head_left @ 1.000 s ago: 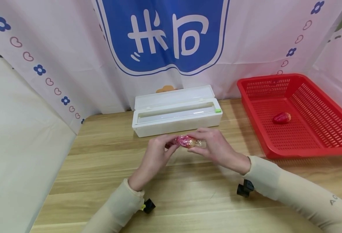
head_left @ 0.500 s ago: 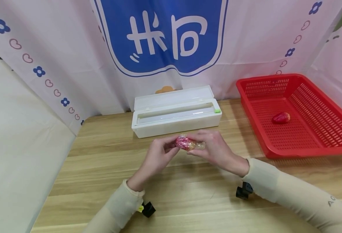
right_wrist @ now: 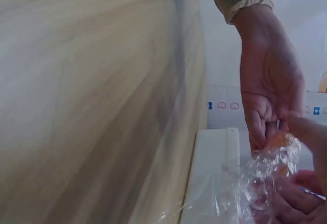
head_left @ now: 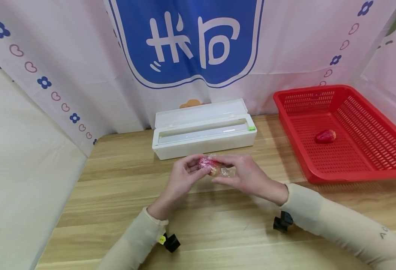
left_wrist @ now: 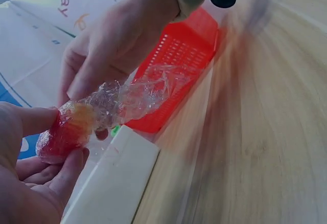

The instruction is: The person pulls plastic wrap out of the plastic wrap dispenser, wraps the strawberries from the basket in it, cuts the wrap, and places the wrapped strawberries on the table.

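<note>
In the head view my left hand [head_left: 182, 178] holds a small oblong red-and-yellow fruit [head_left: 208, 166] over the table, in front of a white box. Clear cling film [left_wrist: 110, 104] wraps the fruit, and a loose crumpled tail of it trails from the yellow end. In the left wrist view my left thumb and fingers sit round the red end. My right hand [head_left: 248, 174] has its thumb and fingers curved about the yellow end and the film; its fingertips are at the film there. In the right wrist view the film partly covers the fruit.
Behind the hands stands the long white cling film dispenser [head_left: 204, 142], lid raised, with a green slider on its right end. To the right, a red plastic basket [head_left: 293, 140] holds another red-and-yellow fruit [head_left: 325, 136]. A printed curtain [head_left: 93, 67] hangs behind the wooden table [head_left: 117, 195].
The fruit has shifted slightly left and tilted, its yellow end turning lower. My left fingers have moved further round it. My right thumb and forefinger have spread a little around the film.
</note>
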A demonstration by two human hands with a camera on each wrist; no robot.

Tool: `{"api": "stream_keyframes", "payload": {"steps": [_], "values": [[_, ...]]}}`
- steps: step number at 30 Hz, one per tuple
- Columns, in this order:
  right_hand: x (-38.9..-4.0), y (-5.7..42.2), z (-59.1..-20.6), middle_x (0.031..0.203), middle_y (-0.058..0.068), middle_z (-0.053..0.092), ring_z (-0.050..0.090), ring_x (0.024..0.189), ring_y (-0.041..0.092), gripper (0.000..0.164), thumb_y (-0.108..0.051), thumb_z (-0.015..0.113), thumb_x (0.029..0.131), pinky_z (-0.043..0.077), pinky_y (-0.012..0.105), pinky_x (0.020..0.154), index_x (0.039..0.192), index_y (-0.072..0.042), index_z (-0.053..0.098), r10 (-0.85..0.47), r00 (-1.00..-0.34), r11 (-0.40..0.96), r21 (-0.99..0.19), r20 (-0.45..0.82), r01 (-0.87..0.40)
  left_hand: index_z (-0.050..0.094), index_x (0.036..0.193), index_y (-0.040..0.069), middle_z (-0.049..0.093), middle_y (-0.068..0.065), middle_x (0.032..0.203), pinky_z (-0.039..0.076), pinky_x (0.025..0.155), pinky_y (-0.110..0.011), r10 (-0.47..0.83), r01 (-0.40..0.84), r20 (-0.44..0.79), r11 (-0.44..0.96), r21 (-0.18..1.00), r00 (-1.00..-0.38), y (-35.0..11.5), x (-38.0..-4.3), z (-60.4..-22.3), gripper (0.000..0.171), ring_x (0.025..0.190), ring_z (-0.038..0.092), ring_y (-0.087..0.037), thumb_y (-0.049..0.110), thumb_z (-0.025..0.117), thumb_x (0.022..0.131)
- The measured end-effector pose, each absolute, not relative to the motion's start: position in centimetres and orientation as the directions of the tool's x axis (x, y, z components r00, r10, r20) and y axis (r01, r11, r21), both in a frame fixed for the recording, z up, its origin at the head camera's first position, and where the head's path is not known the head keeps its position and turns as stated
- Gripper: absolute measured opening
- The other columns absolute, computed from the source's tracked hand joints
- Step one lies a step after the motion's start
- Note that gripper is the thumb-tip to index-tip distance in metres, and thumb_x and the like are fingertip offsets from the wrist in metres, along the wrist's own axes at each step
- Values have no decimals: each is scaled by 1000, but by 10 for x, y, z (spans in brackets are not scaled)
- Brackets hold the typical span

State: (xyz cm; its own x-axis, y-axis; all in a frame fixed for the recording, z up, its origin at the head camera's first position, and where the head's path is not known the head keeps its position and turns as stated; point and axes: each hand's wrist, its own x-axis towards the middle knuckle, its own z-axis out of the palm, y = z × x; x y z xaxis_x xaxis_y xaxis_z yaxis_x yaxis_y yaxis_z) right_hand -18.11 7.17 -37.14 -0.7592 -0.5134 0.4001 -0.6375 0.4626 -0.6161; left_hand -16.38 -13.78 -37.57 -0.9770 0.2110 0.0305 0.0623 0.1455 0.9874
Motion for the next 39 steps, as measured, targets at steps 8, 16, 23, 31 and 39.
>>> {"api": "stream_keyframes", "payload": {"steps": [8,16,23,31,39], "values": [[-201,82,-357,114,5,67,63,99,18,29,-26,58,95,57,35,82,119,-11,66,-383,-853,451,-734,354,-507,58,125,2,64,-17,118,55,89,-31,252,57,38,70,996,-967,-145,-163,-369,45,104,66,-25,12,71,83],[-215,87,-361,140,10,52,59,115,30,47,-32,53,97,56,44,87,141,-18,47,-633,-772,220,-945,51,-243,57,127,2,63,-19,122,54,91,-33,333,72,54,41,997,-941,-147,-163,-369,45,107,64,-25,11,70,84],[-214,82,-362,112,11,70,67,87,23,32,-19,62,92,59,40,75,122,-7,65,-659,-744,164,-945,110,-285,58,127,3,64,-18,121,55,89,-34,372,44,24,46,998,-928,-146,-162,-367,46,104,65,-26,10,70,84],[-207,78,-355,96,8,74,69,75,17,25,-20,71,85,59,42,68,108,-9,72,-535,-839,311,-902,95,-300,57,127,1,62,-21,125,55,89,-33,333,2,-10,35,999,-943,-146,-163,-369,46,110,64,-28,7,70,84],[-197,73,-350,84,-4,72,62,67,10,12,-22,73,84,54,26,59,94,-20,78,-510,-827,430,-763,236,-482,54,133,4,62,-21,125,55,90,-32,305,-19,-51,107,994,-951,-147,-162,-368,54,109,64,-26,10,72,82]]}}
